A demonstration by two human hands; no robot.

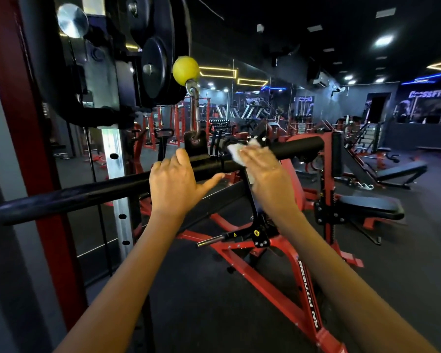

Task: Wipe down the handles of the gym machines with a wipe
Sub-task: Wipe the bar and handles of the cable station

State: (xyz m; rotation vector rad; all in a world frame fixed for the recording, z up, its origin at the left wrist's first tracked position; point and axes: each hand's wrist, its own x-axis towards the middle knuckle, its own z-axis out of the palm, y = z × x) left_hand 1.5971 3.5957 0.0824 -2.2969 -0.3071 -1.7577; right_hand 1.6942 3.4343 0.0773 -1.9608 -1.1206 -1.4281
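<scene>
- Hanging at chest height from a carabiner [194, 112] under a yellow ball [186, 70]: black bar [112, 188], running from lower left up to a padded right grip [301, 148].
- Lying on the bar just left of that grip: white wipe [236, 152], bunched, pressed under the right hand [264, 171].
- Resting flat over wipe and bar, fingers fairly straight and pointing up-left: right hand; cannot tell whether the thumb curls beneath.
- Draped over the bar's middle, just left of the wipe: left hand [175, 184], fingers bent over the top, thumb stretched right along the bar, not clearly clamped.
- Standing behind at left: red upright [23, 123], black pulley [158, 70], steel post [117, 179] with holes.
- Sitting below: red frame [278, 276] lettered in white, black seat pad [369, 206] at right.
- Filling the far room: benches, racks, mirrors, ceiling lights.
</scene>
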